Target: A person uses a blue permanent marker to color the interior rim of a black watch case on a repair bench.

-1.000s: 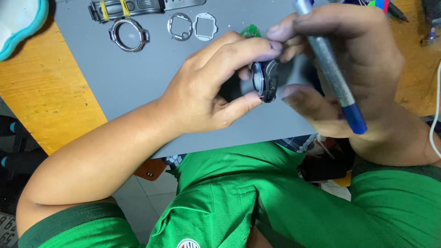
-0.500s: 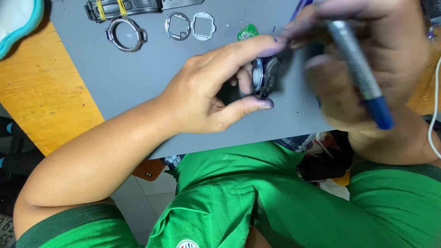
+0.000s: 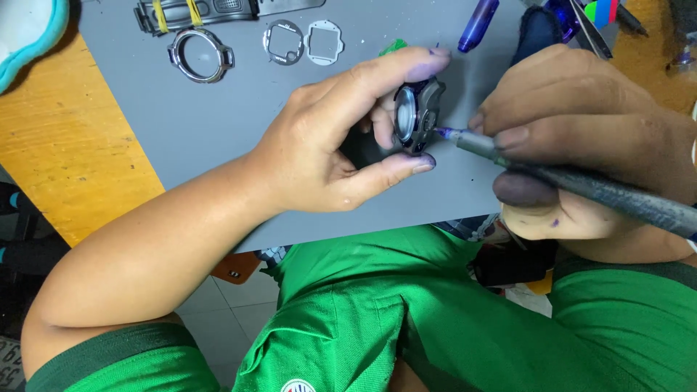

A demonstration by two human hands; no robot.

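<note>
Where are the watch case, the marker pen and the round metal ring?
watch case (image 3: 415,116), head view, on its glass-side rim.
marker pen (image 3: 581,185), head view, on its grey barrel.
round metal ring (image 3: 176,56), head view, on its left band.

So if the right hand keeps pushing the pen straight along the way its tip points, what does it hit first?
The watch case. The right hand aims the pen leftward, and its tip sits at or almost on the case's side, which the left hand pinches. Depth is unclear, so actual contact can't be confirmed.
</note>
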